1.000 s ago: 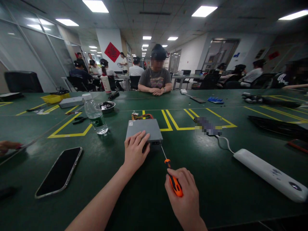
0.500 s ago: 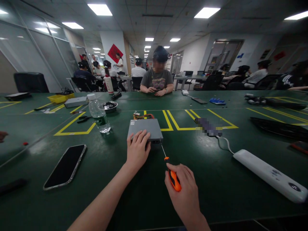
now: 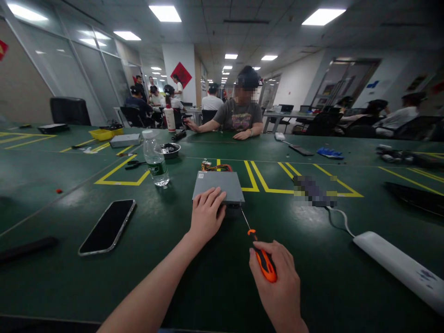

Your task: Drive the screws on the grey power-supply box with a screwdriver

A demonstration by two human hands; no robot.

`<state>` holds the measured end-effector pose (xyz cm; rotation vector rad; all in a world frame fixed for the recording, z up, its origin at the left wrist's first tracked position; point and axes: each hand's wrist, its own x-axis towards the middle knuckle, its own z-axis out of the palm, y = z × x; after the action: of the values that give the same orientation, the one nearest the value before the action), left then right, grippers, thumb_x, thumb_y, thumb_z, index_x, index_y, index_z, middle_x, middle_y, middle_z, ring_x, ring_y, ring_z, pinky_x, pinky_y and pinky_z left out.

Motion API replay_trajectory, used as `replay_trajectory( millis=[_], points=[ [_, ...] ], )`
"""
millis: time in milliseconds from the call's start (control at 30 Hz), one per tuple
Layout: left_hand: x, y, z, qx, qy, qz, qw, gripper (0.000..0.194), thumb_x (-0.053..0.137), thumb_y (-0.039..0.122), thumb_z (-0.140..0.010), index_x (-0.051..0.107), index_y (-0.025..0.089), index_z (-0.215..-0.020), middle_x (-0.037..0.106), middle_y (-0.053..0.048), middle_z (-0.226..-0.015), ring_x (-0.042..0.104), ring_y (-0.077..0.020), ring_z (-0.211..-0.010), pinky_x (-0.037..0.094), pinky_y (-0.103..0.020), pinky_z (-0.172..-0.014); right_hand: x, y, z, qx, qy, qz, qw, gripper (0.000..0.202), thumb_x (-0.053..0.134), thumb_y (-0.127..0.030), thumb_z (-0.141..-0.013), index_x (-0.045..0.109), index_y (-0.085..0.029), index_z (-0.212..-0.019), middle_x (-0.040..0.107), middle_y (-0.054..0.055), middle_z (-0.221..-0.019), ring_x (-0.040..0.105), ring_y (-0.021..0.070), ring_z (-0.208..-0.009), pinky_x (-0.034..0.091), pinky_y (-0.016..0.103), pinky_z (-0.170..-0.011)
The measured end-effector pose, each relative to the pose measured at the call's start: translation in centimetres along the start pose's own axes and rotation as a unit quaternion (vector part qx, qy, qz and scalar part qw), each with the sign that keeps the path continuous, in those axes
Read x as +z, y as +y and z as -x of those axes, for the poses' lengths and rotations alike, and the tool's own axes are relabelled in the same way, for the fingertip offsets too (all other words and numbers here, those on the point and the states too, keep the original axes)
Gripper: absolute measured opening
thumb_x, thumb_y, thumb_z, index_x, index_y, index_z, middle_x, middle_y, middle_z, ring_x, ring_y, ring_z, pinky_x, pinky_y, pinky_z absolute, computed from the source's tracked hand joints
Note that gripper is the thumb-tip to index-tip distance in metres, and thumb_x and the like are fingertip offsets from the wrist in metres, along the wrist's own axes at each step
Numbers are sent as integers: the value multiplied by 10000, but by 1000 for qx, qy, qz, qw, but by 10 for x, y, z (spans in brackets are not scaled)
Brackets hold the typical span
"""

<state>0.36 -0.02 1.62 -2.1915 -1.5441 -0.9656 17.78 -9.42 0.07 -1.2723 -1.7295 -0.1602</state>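
Grey box (image 3: 222, 181) lies under left fingers (image 3: 208, 197); round bowl (image 3: 173, 155) holds dark pieces (image 3: 169, 148).

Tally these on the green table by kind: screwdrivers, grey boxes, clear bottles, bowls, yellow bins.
Screwdriver, in the right hand: 1
Grey boxes, one under the left hand, one beyond the bottle: 2
Clear bottle: 1
Bowl: 1
Yellow bin: 1
Total: 6

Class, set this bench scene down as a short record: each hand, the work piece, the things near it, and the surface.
left hand: spread on the grey metal box
right hand: grips the orange-and-black screwdriver
screwdriver tip: at the box's near right corner
box's far side: coloured wires
left of box: bottle, phone
surface: green table, yellow tape
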Motion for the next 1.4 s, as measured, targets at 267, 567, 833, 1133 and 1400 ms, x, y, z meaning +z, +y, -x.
replay_trajectory(
  millis=[267, 567, 833, 1133, 1400],
  points=[
    [-1, -1, 0, -4, -4, 4, 1000, 330, 465, 283, -857, 509, 262, -1183, 530, -26, -1278, 440, -213, -1189, 319, -397, -959, 1, 0, 0, 39, 1, -2, 999, 192, 487, -375, -844, 551, -204, -903, 606, 30, -785, 585, 180, -747, 474, 329, -687],
    [-2, 0, -1, -2, 1, 9, 1000, 329, 465, 272, -855, 517, 259, -1179, 546, -36, -1259, 455, -222, -1173, 339, -409, -942, 0, 2, -2, 89, -14, -4, 996, 265, 493, -418, -842, 534, -204, -992, 622, 47, -837, 607, 184, -745, 494, 304, -624],
    [0, -2, -1, -3, -10, 7, 1000, 329, 443, 287, -868, 502, 271, -1191, 530, -22, -1278, 438, -210, -1192, 315, -407, -963, 1, 2, -2, -29, 11, 27, 999, 190, 485, -366, -844, 559, -221, -943, 606, 35, -812, 588, 199, -802, 470, 364, -737],
    [-2, -2, -1, 1, 5, 10, 1000, 312, 478, 279, -851, 533, 278, -1158, 551, -23, -1254, 467, -212, -1165, 323, -412, -955, 2, 3, 2, 7, 2, 4, 1000, 205, 502, -365, -837, 560, -210, -958, 616, 40, -837, 588, 199, -817, 476, 364, -750],
    [-4, -2, -1, -8, -4, 16, 1000, 317, 478, 295, -850, 529, 285, -1163, 548, -16, -1256, 459, -214, -1171, 331, -413, -949, 1, -2, 0, 96, -12, 1, 995, 271, 472, -430, -851, 554, -204, -974, 628, 51, -835, 613, 193, -770, 507, 306, -608]
  ],
)
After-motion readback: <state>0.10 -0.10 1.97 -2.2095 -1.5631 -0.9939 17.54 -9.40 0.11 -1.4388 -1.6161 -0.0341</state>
